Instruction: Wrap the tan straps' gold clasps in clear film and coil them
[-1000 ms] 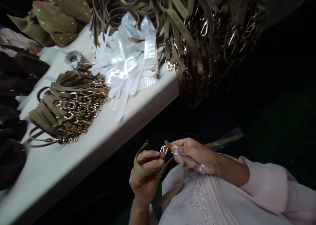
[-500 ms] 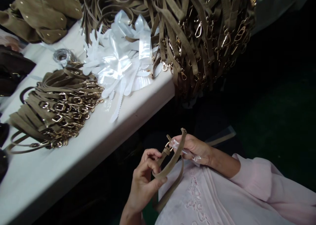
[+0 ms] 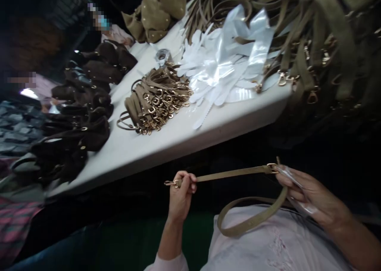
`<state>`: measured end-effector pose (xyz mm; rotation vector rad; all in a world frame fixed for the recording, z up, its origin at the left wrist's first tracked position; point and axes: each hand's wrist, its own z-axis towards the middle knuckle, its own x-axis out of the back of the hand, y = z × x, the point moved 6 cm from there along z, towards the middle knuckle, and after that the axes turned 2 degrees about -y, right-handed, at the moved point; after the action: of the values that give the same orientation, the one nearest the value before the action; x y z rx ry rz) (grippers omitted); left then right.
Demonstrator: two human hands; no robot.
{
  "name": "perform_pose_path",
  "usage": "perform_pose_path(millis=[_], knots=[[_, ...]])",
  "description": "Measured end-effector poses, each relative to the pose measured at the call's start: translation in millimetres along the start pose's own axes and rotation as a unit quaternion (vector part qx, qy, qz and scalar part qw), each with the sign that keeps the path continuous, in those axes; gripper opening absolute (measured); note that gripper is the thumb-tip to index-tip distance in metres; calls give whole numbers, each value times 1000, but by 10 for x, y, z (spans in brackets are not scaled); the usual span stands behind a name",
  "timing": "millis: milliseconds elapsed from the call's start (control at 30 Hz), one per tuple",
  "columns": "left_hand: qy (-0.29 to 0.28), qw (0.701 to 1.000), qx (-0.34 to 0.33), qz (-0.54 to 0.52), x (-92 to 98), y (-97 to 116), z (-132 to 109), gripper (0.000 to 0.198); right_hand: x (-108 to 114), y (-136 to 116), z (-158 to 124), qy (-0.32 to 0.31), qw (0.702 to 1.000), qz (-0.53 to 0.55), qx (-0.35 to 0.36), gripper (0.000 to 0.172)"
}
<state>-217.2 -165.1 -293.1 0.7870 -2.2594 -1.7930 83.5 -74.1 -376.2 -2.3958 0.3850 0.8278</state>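
A narrow olive-brown bag strap [image 3: 233, 173] is stretched between my two hands, in front of the table edge. My left hand [image 3: 182, 187] is closed round one end of it, and a gold clasp [image 3: 170, 183] sticks out past the fingers. My right hand [image 3: 306, 189] pinches the strap by its gold buckle [image 3: 272, 168]. A crumpled piece of clear plastic [image 3: 300, 199] is also in the right hand. From there a longer part of the strap [image 3: 253, 225] hangs in a loop before my shirt.
On the white table [image 3: 178, 144] lie a bundle of short straps [image 3: 157, 100], white plastic strips [image 3: 217, 68], a tape roll [image 3: 162, 56] and a heap of long straps [image 3: 321, 45]. Dark bags [image 3: 86, 116] line the left side. Co-workers sit beyond, at the left.
My hands have moved apart, the right one to the right, pulling the strap straight between them. The clasp end now shows at the left hand. The view has swung left, showing more bags and people.
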Motion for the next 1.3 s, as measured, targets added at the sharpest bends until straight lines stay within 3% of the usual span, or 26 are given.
perform_pose_path(millis=[233, 467, 533, 633, 733, 767, 800, 900, 967, 1033, 1100, 1300], knots=[[-21, 1000, -7, 18, -37, -66, 66, 27, 127, -39, 52, 60, 997, -34, 19, 41], [-7, 999, -6, 49, 100, -129, 114, 44, 50, -45, 38, 29, 998, -47, 13, 48], [39, 995, -3, 88, 267, -176, 164, 50, -6, -67, 33, 18, 998, -59, 18, 47], [197, 965, -33, 171, 588, -136, 163, 46, -180, -66, -17, -27, 997, -75, 20, 43], [282, 931, -112, 204, 582, 29, 72, 40, -399, -8, -67, -91, 991, -93, 17, 40], [268, 905, -185, 274, 429, 157, 28, 39, -466, 20, -76, -112, 989, -98, 14, 39], [192, 897, -226, 327, 190, 221, 16, 34, -525, 46, -83, -128, 987, -100, 13, 39], [-129, 891, -240, 365, -661, 125, -61, 34, -660, 123, -126, -159, 984, -85, 4, 39], [-253, 873, -230, 347, -1081, -29, -125, 45, -704, 152, -170, -164, 984, -69, 4, 39], [-303, 869, -222, 323, -1308, -185, -119, 47, -714, 158, -207, -168, 984, -59, 13, 38], [-315, 871, -221, 305, -1379, -294, -75, 44, -692, 149, -226, -168, 984, -50, 27, 37], [-335, 868, -172, 323, -1247, -286, 14, 46, -532, 57, -242, -139, 985, -60, 79, 40]])
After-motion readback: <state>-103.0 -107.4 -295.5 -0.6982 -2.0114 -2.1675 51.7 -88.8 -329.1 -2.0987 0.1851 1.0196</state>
